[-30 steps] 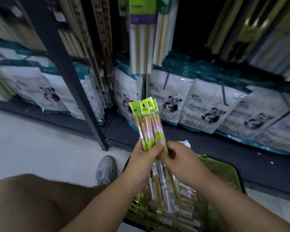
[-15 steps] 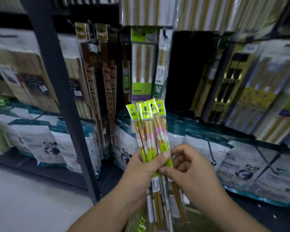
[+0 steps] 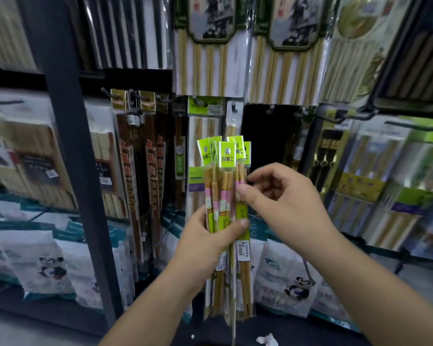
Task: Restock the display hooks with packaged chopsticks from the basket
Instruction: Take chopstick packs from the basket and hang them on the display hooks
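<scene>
Green header cards: fanning apart at the top of the bundle, printed faces turning toward the camera; judged so that one card can be singled out for hanging.
Packaged chopsticks: standing upright in mid-air before the shelving, between both hands; several clear sleeves, each showing tan sticks, a pink band, a lime wrap and a white barcode label lower down.
Left hand: gripping the bundle at mid-length, fingers curling behind, thumb lying across the front; acting as the carrier.
Right hand: pinching the rightmost sleeve just below its card between thumb and forefinger, other fingers curling loosely; judged to be peeling one pack free.
Display hook: projecting over a dark gap just behind and right of the bundle; appearing bare, so the likely target.
Basket: not showing in this view.
</scene>
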Available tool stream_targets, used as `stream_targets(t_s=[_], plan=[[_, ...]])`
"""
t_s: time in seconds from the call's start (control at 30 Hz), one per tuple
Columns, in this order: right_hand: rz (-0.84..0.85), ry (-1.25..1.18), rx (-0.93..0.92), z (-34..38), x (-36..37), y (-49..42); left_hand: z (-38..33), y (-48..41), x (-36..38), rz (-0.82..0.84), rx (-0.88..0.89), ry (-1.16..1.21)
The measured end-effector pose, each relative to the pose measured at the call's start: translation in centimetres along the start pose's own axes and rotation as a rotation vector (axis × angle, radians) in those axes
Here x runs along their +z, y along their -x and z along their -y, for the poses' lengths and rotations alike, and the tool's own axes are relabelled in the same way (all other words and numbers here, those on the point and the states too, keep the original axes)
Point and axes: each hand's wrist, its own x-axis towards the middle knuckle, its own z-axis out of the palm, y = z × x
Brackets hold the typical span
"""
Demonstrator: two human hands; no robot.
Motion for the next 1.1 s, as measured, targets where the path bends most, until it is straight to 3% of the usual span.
stream_targets(t_s=[0.37,0.73,1.1], plan=[[0.054,-0.015,0.046,0.4,0.5,-3.2,0.0,-1.3,-0.9,-0.078,0.068,0.070],[-0.198,-0.122,0.003,1.8,-1.7,-5.9,-0.3,-2.7,-1.1,-0.148,0.043,0.126],[-0.224,-0.171,0.097,2.1,-1.7,-6.8,0.1,-2.6,-1.1,-0.147,0.049,0.099]])
